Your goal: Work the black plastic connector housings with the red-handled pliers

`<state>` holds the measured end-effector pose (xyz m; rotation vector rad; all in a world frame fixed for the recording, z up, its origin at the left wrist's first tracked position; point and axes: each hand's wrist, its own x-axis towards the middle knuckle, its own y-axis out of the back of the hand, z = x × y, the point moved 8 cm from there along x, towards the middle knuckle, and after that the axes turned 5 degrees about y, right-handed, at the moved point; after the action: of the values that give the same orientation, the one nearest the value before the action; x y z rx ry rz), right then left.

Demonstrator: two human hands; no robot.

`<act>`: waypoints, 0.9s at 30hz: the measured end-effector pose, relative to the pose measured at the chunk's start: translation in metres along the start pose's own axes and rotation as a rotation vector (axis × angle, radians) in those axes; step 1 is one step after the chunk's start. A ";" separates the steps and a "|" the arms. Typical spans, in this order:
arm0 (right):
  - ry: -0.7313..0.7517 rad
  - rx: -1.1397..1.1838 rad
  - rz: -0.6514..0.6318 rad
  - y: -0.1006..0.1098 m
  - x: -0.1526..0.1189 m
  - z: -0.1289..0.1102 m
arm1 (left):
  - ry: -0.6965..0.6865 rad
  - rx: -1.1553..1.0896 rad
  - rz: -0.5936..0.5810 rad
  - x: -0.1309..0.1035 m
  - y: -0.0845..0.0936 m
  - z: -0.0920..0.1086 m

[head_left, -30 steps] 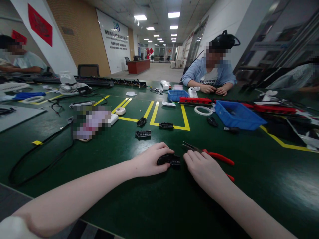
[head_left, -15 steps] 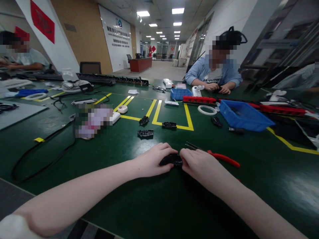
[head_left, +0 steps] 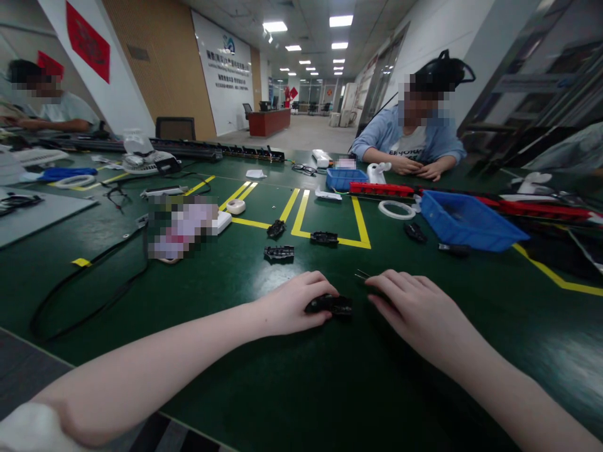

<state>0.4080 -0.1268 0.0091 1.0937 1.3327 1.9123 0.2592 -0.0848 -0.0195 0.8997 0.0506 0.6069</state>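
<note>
My left hand [head_left: 301, 306] grips a black part [head_left: 343, 306] steady; the next move likely needs care, my right hand [head_left: 417, 304] over pliers [head_left: 362, 274], hold unclear.

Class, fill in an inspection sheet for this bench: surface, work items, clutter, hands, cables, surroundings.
Surface: dark green table, marked with yellow tape.
Work items: black part at the left hand; three similar pieces beyond; thin metal tips at the right hand.
Clutter: blue bin, white ring.
Hands: left grips the black part; right curled, grip unclear.
Cables: black cord or strap looped at left.
Surroundings: co-worker seated opposite; red desk behind.
</note>
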 end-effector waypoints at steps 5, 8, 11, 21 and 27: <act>-0.268 0.001 -0.098 -0.027 -0.051 0.055 | -0.010 0.010 -0.011 -0.001 0.000 0.000; -0.372 -0.035 -0.098 -0.036 -0.065 0.064 | -0.015 0.004 -0.013 0.000 0.000 -0.001; -0.384 -0.119 -0.119 -0.038 -0.061 0.058 | -0.014 -0.005 -0.009 0.000 0.000 -0.001; -0.365 -0.016 -0.043 -0.031 -0.050 0.056 | 0.031 -0.065 0.018 0.000 0.005 -0.006; -0.273 0.113 0.076 -0.014 -0.040 0.033 | 0.016 -0.120 0.074 0.001 0.009 -0.008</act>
<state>0.4570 -0.1379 -0.0103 1.4229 1.2721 1.6827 0.2534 -0.0746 -0.0178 0.7829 -0.0048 0.6793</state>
